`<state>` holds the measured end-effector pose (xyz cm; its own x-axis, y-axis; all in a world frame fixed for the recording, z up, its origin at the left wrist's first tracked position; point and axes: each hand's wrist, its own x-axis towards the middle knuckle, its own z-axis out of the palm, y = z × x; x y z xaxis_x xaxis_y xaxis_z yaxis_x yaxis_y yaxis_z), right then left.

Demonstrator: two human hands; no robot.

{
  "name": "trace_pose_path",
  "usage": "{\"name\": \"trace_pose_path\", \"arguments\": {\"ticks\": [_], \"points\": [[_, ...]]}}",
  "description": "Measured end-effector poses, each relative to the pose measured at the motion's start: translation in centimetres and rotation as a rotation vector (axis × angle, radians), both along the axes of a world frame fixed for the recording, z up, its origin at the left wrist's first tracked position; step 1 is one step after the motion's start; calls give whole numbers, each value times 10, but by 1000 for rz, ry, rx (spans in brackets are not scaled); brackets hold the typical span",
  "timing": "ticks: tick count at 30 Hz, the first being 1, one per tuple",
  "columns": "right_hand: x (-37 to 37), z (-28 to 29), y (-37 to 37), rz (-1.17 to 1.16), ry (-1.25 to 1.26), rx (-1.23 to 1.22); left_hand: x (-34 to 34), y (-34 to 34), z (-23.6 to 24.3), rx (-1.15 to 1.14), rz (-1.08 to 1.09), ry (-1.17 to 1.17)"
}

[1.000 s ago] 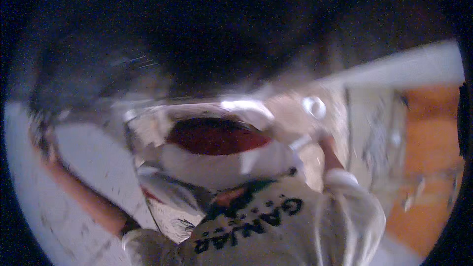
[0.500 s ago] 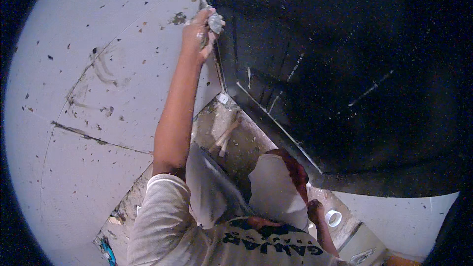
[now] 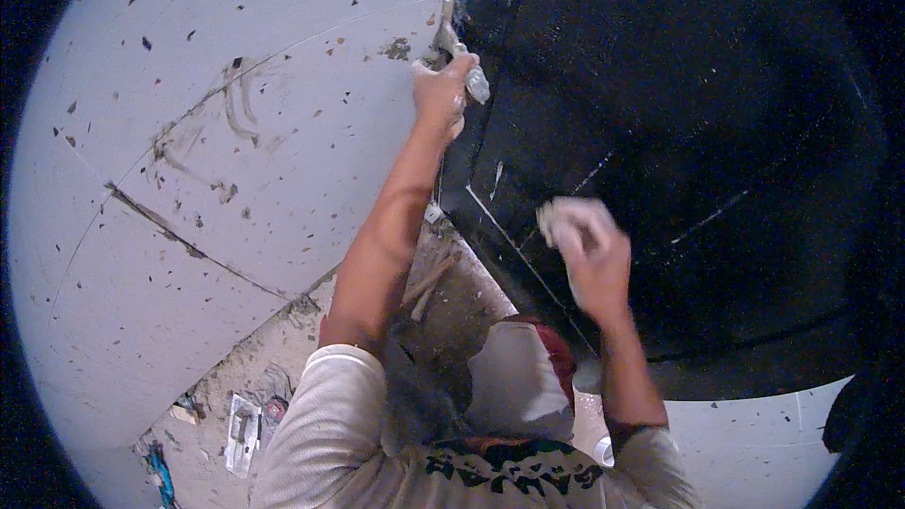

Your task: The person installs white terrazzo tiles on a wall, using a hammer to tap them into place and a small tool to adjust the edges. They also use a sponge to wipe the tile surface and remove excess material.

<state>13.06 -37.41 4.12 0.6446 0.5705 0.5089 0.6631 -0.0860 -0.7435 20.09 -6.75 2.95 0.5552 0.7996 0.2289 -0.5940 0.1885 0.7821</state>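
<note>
My left hand (image 3: 439,99) reaches up to the corner where a white speckled wall (image 3: 311,151) meets a glossy black wall (image 3: 735,273). Its fingers are closed on a crumpled grey-white lump (image 3: 477,85), pressed at the joint; pale smears cover the fingers. My right hand (image 3: 596,250) is raised in front of the black wall, lower and to the right. It is blurred, with the fingers curled together. A small pale yellowish thing shows at the fingertips, too smeared to name. Whether this hand touches the wall I cannot tell.
Down on the dirty floor lie a white flat tool with a handle (image 3: 243,434), a blue item (image 3: 162,479) and some wooden sticks (image 3: 432,283). A white pipe end (image 3: 604,452) shows beside my right side. White streaks (image 3: 712,215) mark the black wall.
My right hand has come up from low beside my knee to the black wall, now with a small pale thing. My left hand stays at the joint on the lump. The view has shifted.
</note>
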Motion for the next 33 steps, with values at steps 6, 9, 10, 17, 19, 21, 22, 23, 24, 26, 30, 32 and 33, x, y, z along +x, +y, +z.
{"name": "trace_pose_path", "arguments": {"ticks": [6, 9, 10, 17, 19, 21, 22, 23, 24, 26, 30, 32, 33], "points": [[46, 98, 158, -45, -495, 75, 3, 1, -37, -25, 8, 17], [92, 106, 202, -114, -654, -111, -16, -33, -5, -71, 65, 1], [102, 107, 212, -145, -694, -187, -27, -41, 4, -71, 87, 57], [125, 108, 263, -260, -798, -315, -7, -28, -10, -247, 159, -119], [125, 109, 267, -257, -806, -347, -4, -24, -13, -257, 143, -148], [131, 107, 269, -256, -863, -329, -7, -25, -12, -276, 93, -136], [132, 104, 268, -258, -884, -321, -18, -28, -7, -288, 55, -109], [133, 100, 266, -280, -873, -338, -25, -30, -3, -300, 17, -82], [127, 102, 268, -293, -872, -349, -25, -27, -5, -297, -6, -98], [123, 102, 275, -342, -883, -388, -25, -21, -8, -291, -53, -129], [129, 101, 284, -436, -947, -446, -20, -25, -8, -306, -15, -146], [130, 97, 285, -446, -952, -435, -21, -26, -7, -320, -33, -155], [129, 96, 286, -445, -943, -420, -18, -25, -9, -308, -31, -169]]}}
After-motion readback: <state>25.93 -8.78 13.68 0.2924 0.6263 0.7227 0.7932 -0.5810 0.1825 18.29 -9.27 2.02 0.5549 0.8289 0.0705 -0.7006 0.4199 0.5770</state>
